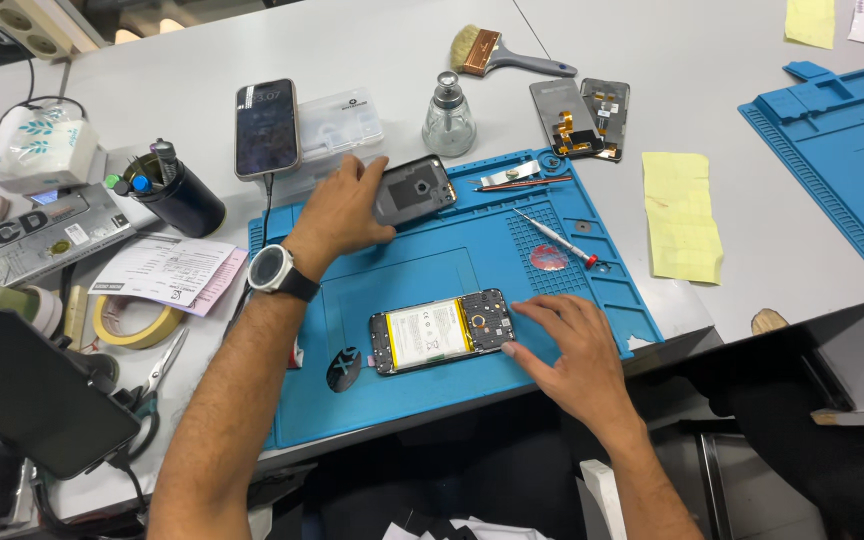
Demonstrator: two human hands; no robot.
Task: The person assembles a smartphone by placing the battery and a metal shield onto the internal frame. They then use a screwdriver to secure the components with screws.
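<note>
An opened phone (440, 331) with its yellow battery and circuit board exposed lies on the blue repair mat (512, 265). My right hand (567, 350) rests flat on the mat, fingertips touching the phone's right end. My left hand (340, 212), with a watch on the wrist, reaches to the mat's far edge and grips a dark grey phone back cover (414, 189).
A red-tipped screwdriver (555, 236), a red pick (549, 258) and tweezers (522, 183) lie on the mat. Behind it stand a glass liquid dispenser (448, 116), a propped phone (266, 127), a brush (502, 55) and phone parts (580, 118). At left are a tool cup (177, 195), tape (135, 321) and scissors (160, 375).
</note>
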